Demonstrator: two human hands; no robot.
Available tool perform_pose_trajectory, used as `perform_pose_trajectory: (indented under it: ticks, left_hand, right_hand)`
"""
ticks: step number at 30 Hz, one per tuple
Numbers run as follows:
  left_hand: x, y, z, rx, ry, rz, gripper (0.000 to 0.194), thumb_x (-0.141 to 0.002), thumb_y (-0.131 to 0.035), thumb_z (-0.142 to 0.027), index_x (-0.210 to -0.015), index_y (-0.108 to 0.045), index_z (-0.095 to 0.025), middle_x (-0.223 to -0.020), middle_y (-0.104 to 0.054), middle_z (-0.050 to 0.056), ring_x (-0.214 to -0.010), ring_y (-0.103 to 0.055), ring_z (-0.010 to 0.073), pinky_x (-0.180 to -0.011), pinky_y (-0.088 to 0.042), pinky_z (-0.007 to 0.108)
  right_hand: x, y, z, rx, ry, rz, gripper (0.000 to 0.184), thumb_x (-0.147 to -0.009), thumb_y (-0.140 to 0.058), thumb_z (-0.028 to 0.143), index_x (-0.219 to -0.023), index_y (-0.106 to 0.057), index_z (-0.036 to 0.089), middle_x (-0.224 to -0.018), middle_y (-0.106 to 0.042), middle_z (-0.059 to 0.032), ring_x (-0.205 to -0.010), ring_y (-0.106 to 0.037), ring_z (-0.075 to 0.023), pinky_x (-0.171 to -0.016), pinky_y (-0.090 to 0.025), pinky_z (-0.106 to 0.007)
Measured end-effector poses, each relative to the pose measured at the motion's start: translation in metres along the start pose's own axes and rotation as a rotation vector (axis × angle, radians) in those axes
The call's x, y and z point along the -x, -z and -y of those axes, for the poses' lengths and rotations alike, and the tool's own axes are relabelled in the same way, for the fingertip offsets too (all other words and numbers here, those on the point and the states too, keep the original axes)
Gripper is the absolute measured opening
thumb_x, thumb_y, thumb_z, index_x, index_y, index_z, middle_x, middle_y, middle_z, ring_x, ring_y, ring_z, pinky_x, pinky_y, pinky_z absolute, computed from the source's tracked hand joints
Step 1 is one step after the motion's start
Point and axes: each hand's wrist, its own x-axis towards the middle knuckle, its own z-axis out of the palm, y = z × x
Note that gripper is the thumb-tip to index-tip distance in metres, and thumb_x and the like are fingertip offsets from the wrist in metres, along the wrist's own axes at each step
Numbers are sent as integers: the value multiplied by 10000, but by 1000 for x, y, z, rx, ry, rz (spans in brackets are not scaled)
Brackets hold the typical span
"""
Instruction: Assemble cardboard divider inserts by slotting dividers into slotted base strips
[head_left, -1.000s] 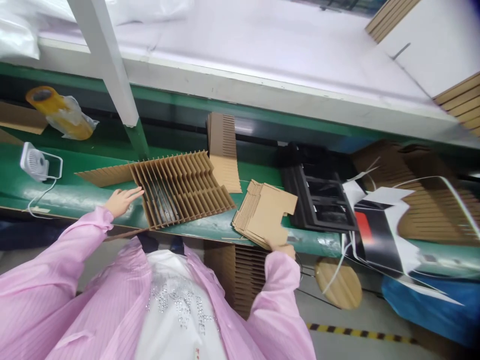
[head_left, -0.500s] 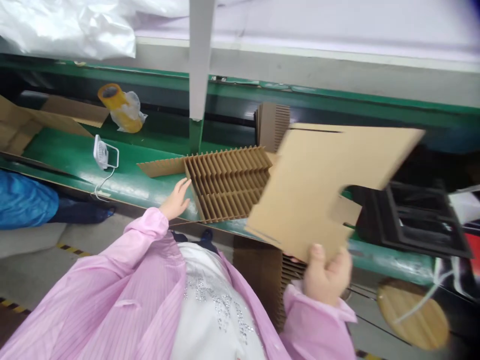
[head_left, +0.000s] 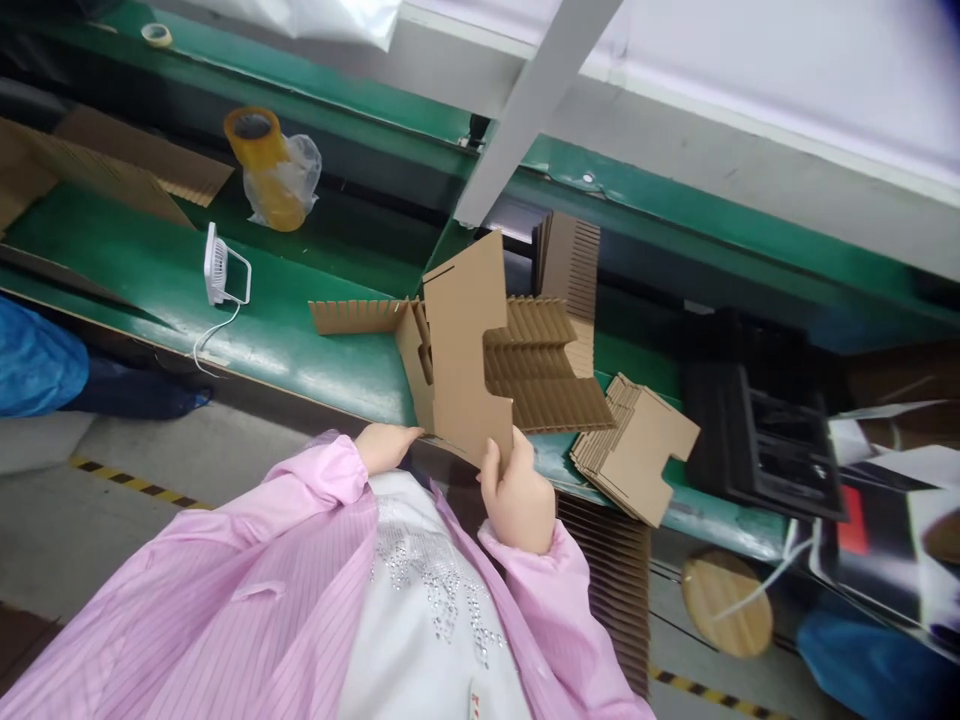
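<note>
My right hand (head_left: pixel 519 497) grips the lower edge of a flat cardboard sheet (head_left: pixel 463 350) with a notch cut in its right side and a thin slit near its top. The sheet stands upright in front of the left part of a cardboard divider grid (head_left: pixel 551 385), hiding some of its cells. My left hand (head_left: pixel 386 447) is closed at the near left corner of the grid's end panel (head_left: pixel 414 365); its fingertips are partly hidden. To the right of the grid lies a stack of notched cardboard sheets (head_left: pixel 637 450). A toothed cardboard strip (head_left: pixel 354 316) sticks out leftward from the grid.
A small white fan (head_left: pixel 217 265) and a yellow tape roll (head_left: pixel 266 170) in plastic stand left on the green bench (head_left: pixel 330 365). More slotted cardboard (head_left: pixel 571 260) leans behind. Black trays (head_left: pixel 772 440) are at right, a round wooden stool (head_left: pixel 726 605) below. A grey post (head_left: pixel 536 110) rises behind.
My right hand has brought the cardboard sheet leftward and turned it upright at the grid's left end. My left hand has moved down to the grid's near corner and closed. The sheet stack has come into view.
</note>
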Motion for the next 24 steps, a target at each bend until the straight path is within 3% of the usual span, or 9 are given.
perform_pose_trajectory:
  ticks: [7, 19, 24]
  left_hand:
    - [2, 0, -2, -6, -17, -1, 429, -917, -390, -175, -1321, -534, -196, -1112, -710, 99, -938, -692, 238, -740, -532, 320]
    - [1, -6, -2, -31, -2, -16, 432, -904, -412, -162, -1310, -544, -225, -1103, -715, 80, -923, -696, 226, -728, -522, 301]
    - [1, -3, -4, -8, 11, -9, 411, -920, -400, -174, -1295, -562, -219, -1080, -721, 94, -912, -700, 241, -723, -528, 315]
  right_hand:
    - [4, -2, 11, 150, 40, -58, 569, -961, -234, 454, -1222, -554, 63, -633, -617, -94, -510, -572, -169, -475, -346, -241]
    - [-1, -5, 9, 140, 52, -20, 525, -964, -283, 412, -1286, -510, 66, -646, -641, -77, -504, -587, -174, -459, -328, -235]
    - [-4, -28, 17, 202, 179, -17, 477, -985, -282, 367, -1271, -554, 100, -638, -656, -69, -506, -592, -145, -459, -309, -219]
